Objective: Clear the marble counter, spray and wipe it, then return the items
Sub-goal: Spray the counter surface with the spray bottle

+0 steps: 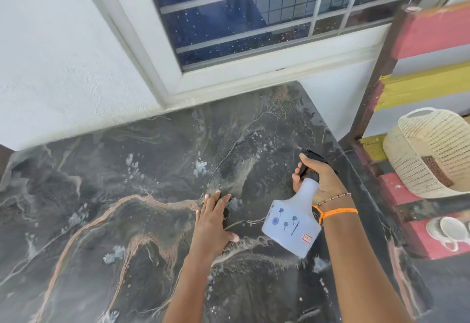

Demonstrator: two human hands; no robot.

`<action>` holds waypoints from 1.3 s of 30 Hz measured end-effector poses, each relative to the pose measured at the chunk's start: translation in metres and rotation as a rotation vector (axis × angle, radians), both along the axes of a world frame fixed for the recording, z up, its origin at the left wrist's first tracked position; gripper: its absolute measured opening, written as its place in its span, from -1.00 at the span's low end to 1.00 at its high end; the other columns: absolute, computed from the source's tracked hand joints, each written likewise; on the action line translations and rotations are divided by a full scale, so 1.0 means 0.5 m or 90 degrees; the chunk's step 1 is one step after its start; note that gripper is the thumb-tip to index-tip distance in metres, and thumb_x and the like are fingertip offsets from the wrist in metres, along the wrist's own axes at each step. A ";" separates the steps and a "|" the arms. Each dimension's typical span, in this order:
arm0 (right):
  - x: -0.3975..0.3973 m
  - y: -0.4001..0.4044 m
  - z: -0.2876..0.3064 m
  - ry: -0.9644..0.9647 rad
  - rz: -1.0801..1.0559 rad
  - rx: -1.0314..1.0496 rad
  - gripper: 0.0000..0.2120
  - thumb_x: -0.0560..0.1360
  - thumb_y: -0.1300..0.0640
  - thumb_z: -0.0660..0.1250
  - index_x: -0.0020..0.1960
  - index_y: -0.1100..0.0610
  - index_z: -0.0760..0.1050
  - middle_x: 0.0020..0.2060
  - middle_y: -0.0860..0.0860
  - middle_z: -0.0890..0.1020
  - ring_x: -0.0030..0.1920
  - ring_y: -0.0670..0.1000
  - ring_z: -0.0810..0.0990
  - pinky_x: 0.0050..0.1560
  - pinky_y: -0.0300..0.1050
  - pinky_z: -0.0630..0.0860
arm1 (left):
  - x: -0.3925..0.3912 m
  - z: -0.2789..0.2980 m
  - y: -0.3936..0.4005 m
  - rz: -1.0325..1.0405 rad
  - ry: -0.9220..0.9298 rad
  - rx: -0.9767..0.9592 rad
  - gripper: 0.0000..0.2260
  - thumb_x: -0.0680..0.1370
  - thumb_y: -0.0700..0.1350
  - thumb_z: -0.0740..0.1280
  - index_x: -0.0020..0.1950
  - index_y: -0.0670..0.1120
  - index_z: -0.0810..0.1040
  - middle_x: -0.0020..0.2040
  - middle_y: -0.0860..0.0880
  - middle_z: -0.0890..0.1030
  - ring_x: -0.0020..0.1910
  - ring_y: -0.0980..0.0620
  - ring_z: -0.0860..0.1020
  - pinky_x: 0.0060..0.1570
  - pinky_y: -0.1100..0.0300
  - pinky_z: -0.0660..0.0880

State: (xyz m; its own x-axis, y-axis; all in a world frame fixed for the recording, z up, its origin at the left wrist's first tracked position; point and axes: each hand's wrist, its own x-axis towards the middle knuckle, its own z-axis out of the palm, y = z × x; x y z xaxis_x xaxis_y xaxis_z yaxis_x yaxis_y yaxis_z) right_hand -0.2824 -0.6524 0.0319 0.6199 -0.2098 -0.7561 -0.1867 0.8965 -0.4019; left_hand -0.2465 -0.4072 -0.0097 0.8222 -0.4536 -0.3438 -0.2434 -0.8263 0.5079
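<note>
Dark marble counter (106,195) under a window (254,12), foam blobs all over; left hand (213,223) flat, fingers spread, maybe pressing something dark; right hand (320,180) clamped on spray bottle (292,223) near the right edge.

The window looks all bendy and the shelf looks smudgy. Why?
Head view: the wide lens bends the window frame; the striped shelf at the right edge blurs; the spray bottle in the right hand stays fairly sharp.
</note>
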 end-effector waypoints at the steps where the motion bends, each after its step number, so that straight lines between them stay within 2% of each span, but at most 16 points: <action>1: -0.005 0.006 0.001 -0.020 0.019 0.010 -0.76 0.49 0.09 0.32 -0.31 0.18 0.46 -0.53 0.02 0.52 -0.42 -0.04 0.51 -0.48 -0.26 0.54 | 0.000 0.000 0.000 -0.005 -0.005 0.003 -0.13 0.30 -0.10 0.54 0.49 0.05 0.13 0.54 0.04 0.04 0.53 0.00 -0.06 0.49 -0.05 -0.07; 5: -0.029 0.056 0.014 -0.085 0.093 -0.050 -0.81 0.52 0.14 0.26 -0.24 0.17 0.50 -0.37 0.04 0.61 -0.25 0.00 0.64 -0.30 -0.17 0.63 | -0.010 0.000 0.007 -0.016 -0.031 0.009 -0.18 0.36 -0.07 0.49 0.50 0.06 0.10 0.54 0.03 0.01 0.53 0.00 -0.08 0.47 -0.05 -0.20; 10: -0.061 0.168 0.041 -0.099 0.171 -0.070 -0.85 0.52 0.19 0.25 -0.21 0.17 0.50 -0.35 0.03 0.63 -0.25 -0.02 0.66 -0.29 -0.11 0.64 | -0.051 0.000 0.066 0.024 -0.053 -0.073 -0.27 0.44 -0.05 0.42 0.49 0.05 0.10 0.52 0.05 0.09 0.52 0.02 0.01 0.46 -0.06 -0.12; 13: -0.073 0.260 0.047 -0.121 0.265 -0.084 -0.83 0.52 0.20 0.24 -0.22 0.20 0.50 -0.33 0.04 0.61 -0.21 -0.02 0.65 -0.26 -0.11 0.64 | -0.081 -0.003 0.150 0.065 -0.079 -0.089 -0.27 0.43 -0.04 0.43 0.49 0.05 0.10 0.50 0.06 0.13 0.51 -0.01 0.04 0.48 -0.11 -0.06; 18: -0.086 0.467 0.037 -0.152 0.438 -0.095 -0.82 0.51 0.24 0.24 -0.26 0.17 0.50 -0.36 0.00 0.61 -0.10 -0.01 0.65 -0.18 -0.04 0.65 | -0.153 0.012 0.363 0.240 -0.068 -0.087 -0.25 0.41 -0.03 0.45 0.49 0.00 0.13 0.50 -0.01 0.13 0.50 -0.02 0.10 0.46 -0.08 -0.04; 20: -0.093 0.561 0.027 -0.145 0.491 -0.087 -0.79 0.51 0.25 0.25 -0.29 0.18 0.51 -0.36 0.03 0.59 -0.08 0.02 0.63 -0.15 -0.02 0.66 | -0.188 0.018 0.453 0.317 -0.049 -0.071 -0.25 0.41 -0.03 0.45 0.49 -0.02 0.12 0.51 -0.04 0.09 0.51 -0.04 0.06 0.45 -0.10 -0.07; 25: -0.121 0.800 0.013 -0.116 0.628 -0.056 -0.79 0.48 0.20 0.32 -0.32 0.18 0.53 -0.36 0.06 0.57 -0.11 0.01 0.61 -0.22 -0.02 0.64 | -0.290 0.008 0.669 0.504 -0.031 0.010 -0.19 0.37 -0.01 0.49 0.49 -0.09 0.12 0.52 -0.14 0.02 0.51 -0.11 0.01 0.47 -0.14 -0.03; 29: -0.141 0.944 0.009 -0.078 0.660 -0.070 -0.76 0.50 0.14 0.31 -0.33 0.18 0.47 -0.38 0.05 0.52 -0.19 0.00 0.55 -0.28 -0.08 0.64 | -0.351 -0.009 0.775 0.560 -0.040 0.028 -0.19 0.40 0.00 0.46 0.50 -0.12 0.08 0.53 -0.14 0.00 0.52 -0.12 0.01 0.44 -0.15 0.03; 32: -0.142 1.011 0.010 -0.040 0.655 -0.118 -0.76 0.52 0.13 0.30 -0.31 0.17 0.44 -0.38 0.07 0.45 -0.32 0.00 0.48 -0.39 -0.23 0.60 | -0.366 -0.018 0.798 0.533 -0.071 0.020 -0.24 0.44 -0.01 0.42 0.51 -0.09 0.06 0.54 -0.07 -0.01 0.53 -0.06 0.01 0.47 -0.17 -0.04; 35: -0.137 1.040 0.008 0.018 0.631 -0.144 -0.71 0.50 0.13 0.33 -0.36 0.19 0.39 -0.42 0.06 0.38 -0.40 -0.02 0.38 -0.50 -0.30 0.51 | -0.370 -0.021 0.801 0.530 -0.099 0.021 -0.26 0.45 0.01 0.41 0.50 -0.08 0.08 0.54 -0.06 0.01 0.53 -0.04 0.02 0.45 -0.18 -0.09; 37: -0.137 1.032 0.011 0.035 0.617 -0.125 -0.70 0.48 0.13 0.34 -0.37 0.19 0.39 -0.45 0.04 0.40 -0.43 -0.03 0.40 -0.50 -0.30 0.51 | -0.370 -0.025 0.798 0.519 -0.105 0.030 -0.23 0.43 0.03 0.41 0.50 -0.09 0.07 0.54 -0.09 0.00 0.53 -0.07 -0.02 0.44 -0.19 -0.13; 39: -0.145 1.005 0.016 0.023 0.620 -0.107 -0.74 0.48 0.13 0.34 -0.35 0.19 0.44 -0.48 0.04 0.49 -0.41 -0.02 0.50 -0.45 -0.26 0.55 | -0.366 -0.024 0.787 0.494 -0.102 0.035 -0.18 0.42 0.05 0.43 0.51 -0.10 0.04 0.54 -0.11 -0.03 0.53 -0.11 -0.09 0.44 -0.19 -0.16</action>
State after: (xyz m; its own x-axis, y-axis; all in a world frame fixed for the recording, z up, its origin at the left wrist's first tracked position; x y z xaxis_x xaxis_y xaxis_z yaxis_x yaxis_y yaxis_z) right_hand -0.3547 -0.1500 0.0397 0.5561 0.2729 -0.7851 -0.8269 0.2766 -0.4896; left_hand -0.4297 -0.0138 -0.0216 0.9379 0.2838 -0.1993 0.3456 -0.8127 0.4691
